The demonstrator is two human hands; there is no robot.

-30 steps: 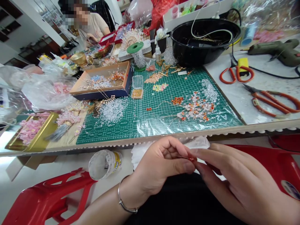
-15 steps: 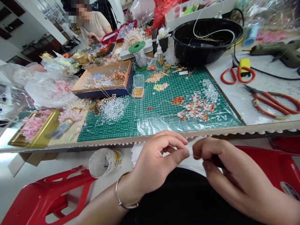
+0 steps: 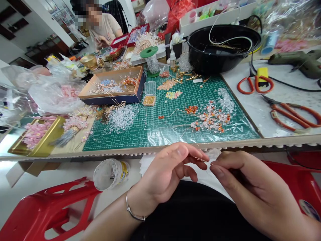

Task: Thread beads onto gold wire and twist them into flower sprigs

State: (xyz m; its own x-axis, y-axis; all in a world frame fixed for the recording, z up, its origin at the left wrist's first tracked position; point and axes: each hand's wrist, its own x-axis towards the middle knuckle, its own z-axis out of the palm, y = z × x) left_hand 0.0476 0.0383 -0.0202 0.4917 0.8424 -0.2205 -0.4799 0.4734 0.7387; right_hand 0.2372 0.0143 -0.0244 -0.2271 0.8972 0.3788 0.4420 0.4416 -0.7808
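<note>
A thin wire (image 3: 203,159) runs between my hands, just in front of the table edge. My right hand (image 3: 247,179) pinches its end between thumb and forefinger. With the thumb raised and the fingers apart, my left hand (image 3: 173,175) is open, and the wire passes along its fingertips. Beyond the hands, a bunch of clear and orange beaded sprays (image 3: 212,117) with wire stems lies on the green cutting mat (image 3: 160,134). Loose orange beads (image 3: 191,109) and clear beads (image 3: 122,117) lie in heaps on the mat.
Orange-handled pliers (image 3: 292,113), cutters (image 3: 254,85) and a glue gun (image 3: 298,62) lie at the right. A black basin (image 3: 223,63), a wire spool (image 3: 151,60) and a box (image 3: 110,97) stand behind. Red stools flank me; a person (image 3: 107,26) sits across.
My left thumb has lifted off the fingers and the left hand has opened, palm turning up. My right hand has closed its thumb and forefinger on the wire. The view has shifted slightly.
</note>
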